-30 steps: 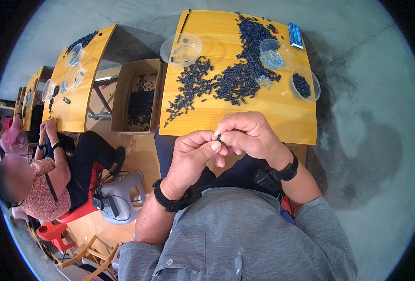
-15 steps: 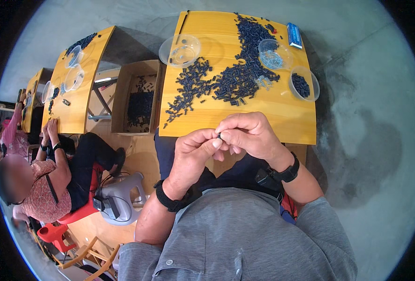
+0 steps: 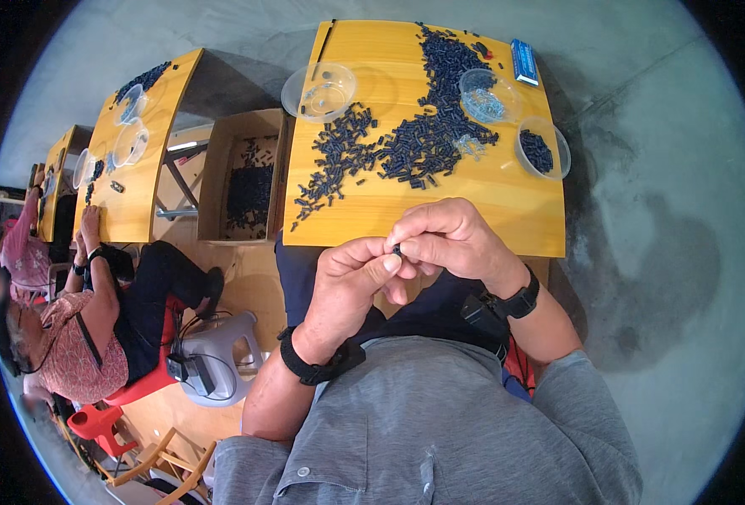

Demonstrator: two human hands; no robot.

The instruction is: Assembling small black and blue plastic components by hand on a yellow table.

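Observation:
My left hand (image 3: 351,278) and my right hand (image 3: 450,238) meet at the fingertips, just off the near edge of the yellow table (image 3: 473,223). Pinched between them is a small black cylindrical piece (image 3: 397,250), mostly covered by thumbs and fingers. Beyond the hands, many like black pieces (image 3: 427,147) lie spread in a heap on the tabletop. A clear tub (image 3: 555,171) at the right edge contains more black pieces. Farther back, another clear tub (image 3: 483,104) holds small clear bluish parts, and some of these lie loose beside the heap.
A shallow clear tub (image 3: 351,91) stands at the table's far left, near a thin dark rod (image 3: 323,50). At the back right lies a blue box (image 3: 524,62). A cardboard box (image 3: 206,198) with black pieces sits left of the table. A co-worker (image 3: 82,345) sits at the left table.
Both hands stay together on the small black piece, their fingers shifting slightly. The view has moved a little. The co-worker's head and hands have moved slightly.

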